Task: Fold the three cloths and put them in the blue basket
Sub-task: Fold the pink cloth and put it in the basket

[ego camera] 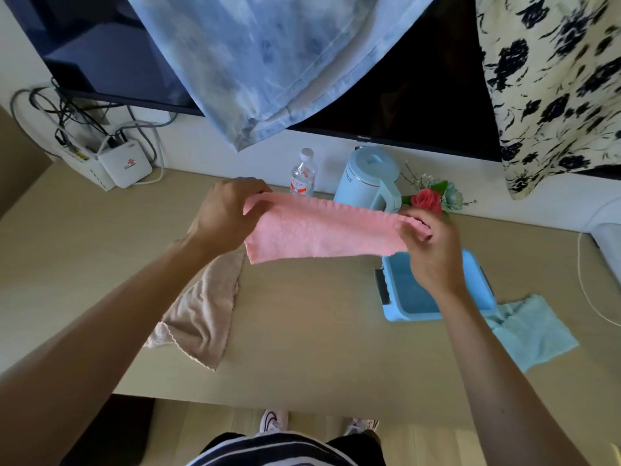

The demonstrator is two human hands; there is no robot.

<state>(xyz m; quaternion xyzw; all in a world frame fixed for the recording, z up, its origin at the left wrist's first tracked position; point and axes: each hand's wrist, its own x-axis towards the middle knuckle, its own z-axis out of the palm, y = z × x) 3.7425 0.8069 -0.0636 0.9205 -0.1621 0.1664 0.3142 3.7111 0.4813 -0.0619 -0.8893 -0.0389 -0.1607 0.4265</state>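
Note:
A pink cloth (322,230) hangs stretched in the air above the table, folded into a long strip. My left hand (223,215) pinches its left end and my right hand (431,245) pinches its right end. The blue basket (400,297) stands on the table below my right hand and wrist, which hide part of it. A beige cloth (198,314) lies crumpled on the table under my left forearm. A light blue cloth (534,331) lies flat to the right of the basket, touching its corner.
At the back of the wooden table (302,331) stand a water bottle (303,174), a pale blue kettle (369,179) and a flower posy (431,196). A white router (126,166) with cables sits back left. A television (420,79) and hanging fabrics rise behind.

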